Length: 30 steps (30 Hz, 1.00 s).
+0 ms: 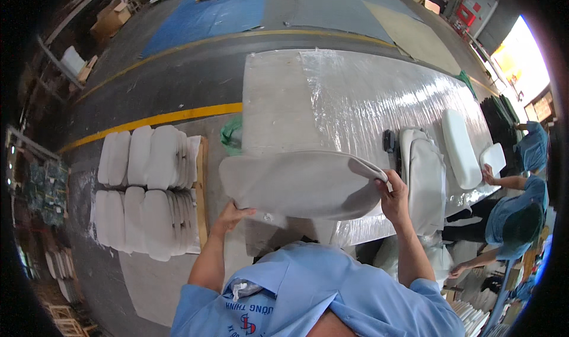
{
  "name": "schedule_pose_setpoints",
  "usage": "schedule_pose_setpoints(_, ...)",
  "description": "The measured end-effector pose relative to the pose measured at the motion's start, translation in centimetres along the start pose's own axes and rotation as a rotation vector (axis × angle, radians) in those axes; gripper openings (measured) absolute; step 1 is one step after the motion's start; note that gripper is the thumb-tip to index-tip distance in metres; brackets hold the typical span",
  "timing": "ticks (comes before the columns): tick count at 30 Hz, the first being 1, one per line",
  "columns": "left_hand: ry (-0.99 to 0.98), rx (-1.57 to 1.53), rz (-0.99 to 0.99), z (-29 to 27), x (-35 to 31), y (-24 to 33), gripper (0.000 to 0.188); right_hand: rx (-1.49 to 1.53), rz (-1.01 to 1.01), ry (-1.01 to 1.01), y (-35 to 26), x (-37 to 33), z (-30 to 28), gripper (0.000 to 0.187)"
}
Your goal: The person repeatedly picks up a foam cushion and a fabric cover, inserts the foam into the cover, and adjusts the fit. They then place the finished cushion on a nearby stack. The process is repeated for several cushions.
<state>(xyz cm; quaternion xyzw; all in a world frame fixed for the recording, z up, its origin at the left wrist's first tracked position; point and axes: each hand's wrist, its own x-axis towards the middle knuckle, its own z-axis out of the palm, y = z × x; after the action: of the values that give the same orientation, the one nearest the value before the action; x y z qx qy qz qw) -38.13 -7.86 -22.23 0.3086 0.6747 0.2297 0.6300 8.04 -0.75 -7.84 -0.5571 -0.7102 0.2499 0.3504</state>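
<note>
A long pale grey cushion [296,183] with rounded ends is held up in front of me, above the near edge of the plastic-covered table. My left hand [234,214] is closed on its lower left edge, with the thumb side along the rim. My right hand [392,190] pinches its right end, where the covering looks folded or layered and a shadow falls across it. Right of that hand lies a stack of similar long grey pieces [424,183] on the table. A small black object [389,141] sits just beyond them.
Clear plastic sheeting covers the table [275,94]. On my left, a pallet [203,186] carries rows of stacked pale cushions [163,156]. At the right, a co-worker in blue [515,203] touches a small white pad [493,158] near a long white pad [461,150].
</note>
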Motion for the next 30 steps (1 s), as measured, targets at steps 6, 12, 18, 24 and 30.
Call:
schedule_pose_setpoints(6,0.011,-0.160,0.118,-0.6,1.2,-3.2,0.100,0.074,0.071,-0.214,0.1,-1.4,-1.1,0.071)
schedule_pose_setpoints(12,0.007,0.026,0.142,-0.2,0.1,-1.0,0.087,0.088,0.241,-0.191,2.6,-5.4,0.3,0.076)
schedule_pose_setpoints(18,-0.127,-0.229,0.287,-1.2,1.3,-1.8,0.059,0.185,0.395,-0.064,1.4,-6.0,2.1,0.062)
schedule_pose_setpoints(24,-0.202,0.057,0.209,-5.1,5.1,-1.2,0.048,0.305,0.492,0.159,-2.2,-11.2,4.6,0.053)
schedule_pose_setpoints(30,-0.209,0.257,0.417,-10.5,7.5,2.4,0.043,0.481,0.557,0.434,-7.7,-19.1,10.9,0.051)
